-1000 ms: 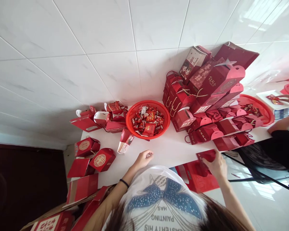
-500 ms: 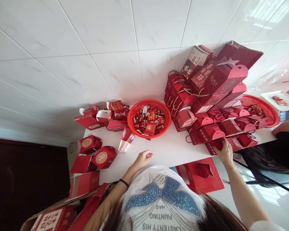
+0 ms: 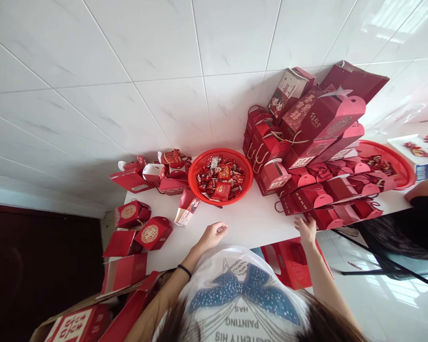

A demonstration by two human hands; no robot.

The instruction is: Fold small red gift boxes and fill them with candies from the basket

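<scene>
My left hand [image 3: 214, 234] rests at the front of the white table [image 3: 246, 223], fingers loosely curled with nothing seen in them. Open, its fingers apart, my right hand [image 3: 306, 231] is at the table's front edge, beside the left end of the front row of red gift boxes [image 3: 323, 218]. Ahead of my left hand stands a red plastic basket [image 3: 250, 183] of wrapped candies [image 3: 223, 178]. A small red-and-white box with printed figures [image 3: 187, 208] lies to the left of that basket.
Red gift boxes and bags [image 3: 328, 118] are stacked against the tiled wall at right. More boxes [image 3: 153, 232] stand on the left, above a carton [image 3: 43, 327]. A co-worker's forearm [image 3: 426, 187] reaches in at far right, near a second basket [image 3: 408, 175]. A red stool [image 3: 288, 266] is below.
My right hand has moved left, away from the front row of gift boxes, and its fingers have spread. A co-worker's hand has appeared at the far right. My left hand has stayed put.
</scene>
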